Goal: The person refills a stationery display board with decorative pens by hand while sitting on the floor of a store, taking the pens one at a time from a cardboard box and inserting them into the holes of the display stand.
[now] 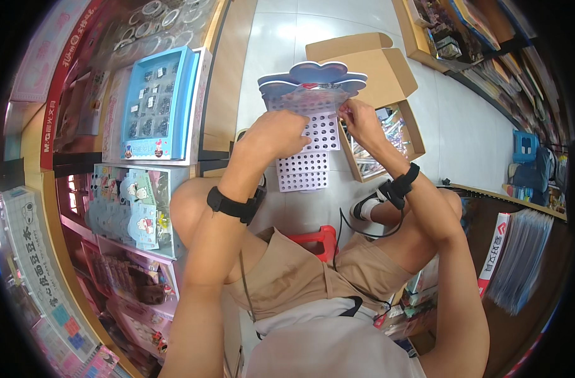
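A tiered cardboard pen display stand (321,137) with rows of round holes and a blue flower-shaped header stands on the floor before me. My left hand (279,133) is at the stand's left side, over its upper holed tiers, its fingers bent; whether it grips anything is hidden. My right hand (360,118) is at the upper right edge of the stand, thumb and fingers pinched on a small slender thing, perhaps a pen. Just beyond and below that hand lies an open cardboard box (413,137) holding many loose pens (394,126).
Shelves on the left hold a blue tray of small packets (148,104) and stationery packs (138,203). At the right are book shelves (519,75) and a bundle of plastic sleeves (521,260). A red plastic stool (326,241) is beneath me. A cable hangs by my right wrist.
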Action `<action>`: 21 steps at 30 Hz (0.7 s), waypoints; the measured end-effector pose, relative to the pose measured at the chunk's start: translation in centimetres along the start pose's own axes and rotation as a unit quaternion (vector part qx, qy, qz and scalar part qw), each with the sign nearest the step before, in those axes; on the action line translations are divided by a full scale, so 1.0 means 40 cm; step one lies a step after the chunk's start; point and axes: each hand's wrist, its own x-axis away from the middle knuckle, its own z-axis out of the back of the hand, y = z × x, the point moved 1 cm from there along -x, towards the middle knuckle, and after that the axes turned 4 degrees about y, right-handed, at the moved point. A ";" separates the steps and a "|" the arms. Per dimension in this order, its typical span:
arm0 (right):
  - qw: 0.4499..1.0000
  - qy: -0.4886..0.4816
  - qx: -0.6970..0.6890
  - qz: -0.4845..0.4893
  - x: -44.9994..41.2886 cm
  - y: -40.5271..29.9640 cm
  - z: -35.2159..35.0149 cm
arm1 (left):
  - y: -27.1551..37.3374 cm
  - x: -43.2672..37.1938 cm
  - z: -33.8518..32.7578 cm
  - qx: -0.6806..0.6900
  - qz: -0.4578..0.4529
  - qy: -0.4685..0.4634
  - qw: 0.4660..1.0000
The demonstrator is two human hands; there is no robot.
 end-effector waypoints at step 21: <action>0.976 0.073 -0.080 -0.186 0.030 0.021 -0.079 | -0.011 -0.016 -0.050 -0.022 -0.036 -0.016 0.999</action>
